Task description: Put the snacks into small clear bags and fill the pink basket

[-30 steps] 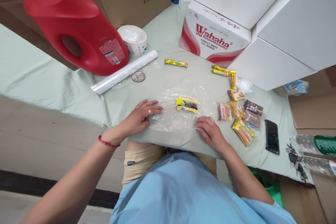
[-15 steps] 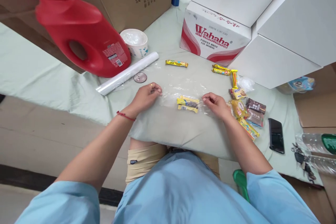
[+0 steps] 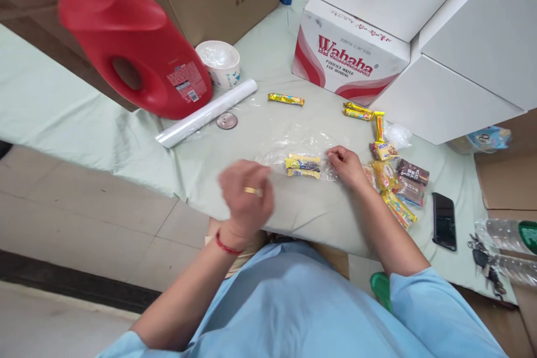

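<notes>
So, looks like the film-handling step: right hand pinching the edge of the clear film, just beside the yellow snack bars on the bench. Left hand is apart from the right, too blurry to tell its grip. Next move calls for a light pinch, imo.

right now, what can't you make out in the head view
All in the head view:
Left hand: blurred, so its finger positions are unclear.
Pink packet: partly hidden by the right arm.
Red jug: top cut off by the upper edge.
Jug label: print too small.
</notes>
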The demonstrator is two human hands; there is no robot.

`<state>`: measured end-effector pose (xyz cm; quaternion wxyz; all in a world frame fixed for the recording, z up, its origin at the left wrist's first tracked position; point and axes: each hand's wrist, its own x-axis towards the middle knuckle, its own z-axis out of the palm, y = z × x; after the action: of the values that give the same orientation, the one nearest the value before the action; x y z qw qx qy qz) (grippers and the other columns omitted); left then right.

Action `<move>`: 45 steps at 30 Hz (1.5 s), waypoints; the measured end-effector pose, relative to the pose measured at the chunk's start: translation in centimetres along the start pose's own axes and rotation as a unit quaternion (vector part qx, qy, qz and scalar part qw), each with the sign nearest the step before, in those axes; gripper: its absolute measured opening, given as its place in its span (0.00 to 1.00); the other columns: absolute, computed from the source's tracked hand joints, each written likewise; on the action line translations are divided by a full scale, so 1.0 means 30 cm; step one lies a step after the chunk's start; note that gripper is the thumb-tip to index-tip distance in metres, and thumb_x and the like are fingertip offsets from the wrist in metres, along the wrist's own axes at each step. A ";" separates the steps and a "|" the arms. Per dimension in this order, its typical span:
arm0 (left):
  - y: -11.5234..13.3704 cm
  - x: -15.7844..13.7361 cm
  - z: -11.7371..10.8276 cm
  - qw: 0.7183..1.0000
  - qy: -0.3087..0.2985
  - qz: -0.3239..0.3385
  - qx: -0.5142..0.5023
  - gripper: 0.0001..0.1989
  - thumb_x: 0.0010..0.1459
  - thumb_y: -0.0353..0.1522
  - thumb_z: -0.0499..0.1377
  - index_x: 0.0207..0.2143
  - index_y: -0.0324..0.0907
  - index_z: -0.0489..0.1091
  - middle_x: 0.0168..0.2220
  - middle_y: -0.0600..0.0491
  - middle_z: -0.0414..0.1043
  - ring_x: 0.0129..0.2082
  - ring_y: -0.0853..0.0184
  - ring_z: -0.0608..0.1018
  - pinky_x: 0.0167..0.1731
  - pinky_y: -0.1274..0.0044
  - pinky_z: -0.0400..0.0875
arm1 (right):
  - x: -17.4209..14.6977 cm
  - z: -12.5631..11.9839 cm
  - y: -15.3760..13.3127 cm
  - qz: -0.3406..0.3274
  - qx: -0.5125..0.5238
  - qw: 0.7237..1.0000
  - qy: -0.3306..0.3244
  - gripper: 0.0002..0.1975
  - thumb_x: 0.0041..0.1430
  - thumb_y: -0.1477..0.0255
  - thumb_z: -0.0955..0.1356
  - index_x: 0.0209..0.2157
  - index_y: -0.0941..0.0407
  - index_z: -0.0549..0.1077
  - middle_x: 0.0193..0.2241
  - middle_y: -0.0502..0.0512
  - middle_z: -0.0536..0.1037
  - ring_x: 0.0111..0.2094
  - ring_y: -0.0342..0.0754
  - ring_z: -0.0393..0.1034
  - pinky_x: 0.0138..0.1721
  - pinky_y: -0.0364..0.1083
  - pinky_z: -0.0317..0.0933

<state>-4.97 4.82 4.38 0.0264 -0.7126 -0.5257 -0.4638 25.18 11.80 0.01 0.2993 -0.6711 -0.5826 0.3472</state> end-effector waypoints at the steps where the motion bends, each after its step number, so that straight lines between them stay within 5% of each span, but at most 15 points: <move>1: 0.042 -0.028 0.026 0.997 -0.052 0.058 -0.020 0.13 0.67 0.26 0.55 0.51 0.47 0.72 0.46 0.49 0.78 0.52 0.57 0.79 0.56 0.62 0.69 | 0.002 -0.003 -0.003 -0.001 -0.011 1.000 -0.005 0.15 0.62 0.59 0.66 0.39 0.55 0.77 0.24 0.47 0.72 0.25 0.45 0.61 0.28 0.44 0.55; 3: 0.098 -0.061 0.096 0.983 -0.141 0.110 -0.048 0.19 0.69 0.27 0.54 0.59 0.46 0.71 0.55 0.48 0.80 0.60 0.59 0.78 0.61 0.64 0.66 | 0.008 -0.013 -0.009 -0.006 -0.047 0.999 -0.024 0.15 0.63 0.59 0.66 0.40 0.55 0.77 0.25 0.48 0.73 0.25 0.46 0.63 0.29 0.44 0.57; 9: 0.087 -0.066 0.259 0.958 -0.283 0.046 0.002 0.25 0.75 0.36 0.48 0.70 0.41 0.64 0.70 0.44 0.67 0.72 0.55 0.67 0.73 0.55 0.51 | 0.071 -0.069 -0.049 -0.122 -0.262 0.957 0.013 0.15 0.66 0.66 0.64 0.41 0.57 0.81 0.40 0.62 0.82 0.43 0.57 0.72 0.50 0.53 0.63; 16: 0.050 -0.087 0.283 0.948 -0.311 0.060 0.014 0.26 0.75 0.34 0.46 0.72 0.43 0.61 0.72 0.46 0.64 0.73 0.58 0.65 0.74 0.54 0.49 | 0.281 -0.014 -0.161 -0.151 -0.339 0.928 0.014 0.21 0.70 0.61 0.64 0.54 0.60 0.78 0.53 0.70 0.78 0.55 0.65 0.68 0.60 0.58 0.59; 22: 0.049 -0.089 0.289 0.947 -0.313 0.067 0.017 0.26 0.75 0.33 0.47 0.72 0.44 0.61 0.72 0.46 0.63 0.74 0.58 0.64 0.74 0.55 0.48 | 0.357 0.129 -0.233 -0.135 -0.374 0.915 -0.063 0.31 0.66 0.47 0.68 0.56 0.57 0.75 0.53 0.69 0.78 0.53 0.63 0.70 0.53 0.55 0.64; 29: 0.050 -0.086 0.287 0.945 -0.322 0.065 0.004 0.27 0.73 0.30 0.48 0.73 0.45 0.59 0.73 0.47 0.62 0.74 0.59 0.62 0.74 0.54 0.49 | 0.389 0.148 -0.187 -0.167 -0.212 0.948 -0.169 0.12 0.64 0.62 0.69 0.40 0.57 0.76 0.31 0.52 0.78 0.32 0.47 0.67 0.37 0.45 0.58; 32: 0.052 -0.084 0.284 0.944 -0.323 0.064 0.004 0.28 0.73 0.29 0.48 0.73 0.45 0.59 0.74 0.47 0.61 0.74 0.59 0.62 0.74 0.54 0.50 | 0.398 0.119 -0.171 -0.159 -0.139 0.963 -0.169 0.18 0.63 0.56 0.67 0.37 0.57 0.76 0.28 0.49 0.76 0.30 0.45 0.65 0.35 0.44 0.57; 37: 0.052 -0.083 0.282 0.942 -0.329 0.064 0.003 0.27 0.73 0.29 0.47 0.72 0.45 0.60 0.74 0.48 0.61 0.74 0.59 0.63 0.73 0.54 0.51 | 0.390 0.096 -0.181 -0.124 -0.191 0.965 -0.131 0.25 0.61 0.46 0.68 0.39 0.56 0.77 0.30 0.52 0.78 0.32 0.48 0.67 0.36 0.45 0.57; 41: 0.051 -0.086 0.284 0.943 -0.326 0.064 0.008 0.28 0.72 0.28 0.48 0.73 0.45 0.59 0.74 0.47 0.61 0.74 0.59 0.63 0.73 0.55 0.52 | 0.377 0.126 -0.193 -0.117 -0.134 0.966 -0.185 0.22 0.51 0.52 0.74 0.38 0.56 0.76 0.26 0.47 0.74 0.30 0.46 0.65 0.34 0.44 0.57; 45: 0.049 -0.088 0.289 0.944 -0.323 0.070 0.013 0.29 0.72 0.28 0.48 0.73 0.44 0.59 0.73 0.47 0.62 0.73 0.59 0.64 0.72 0.57 0.54 | 0.335 0.137 -0.215 -0.130 -0.034 0.972 -0.193 0.17 0.53 0.56 0.71 0.33 0.56 0.73 0.23 0.45 0.67 0.27 0.44 0.59 0.32 0.44 0.55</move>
<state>1.60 6.80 -1.71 -0.1035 -0.8589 -0.4604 -0.1989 18.94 22.64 1.64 0.2012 -0.5198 -0.7230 0.4082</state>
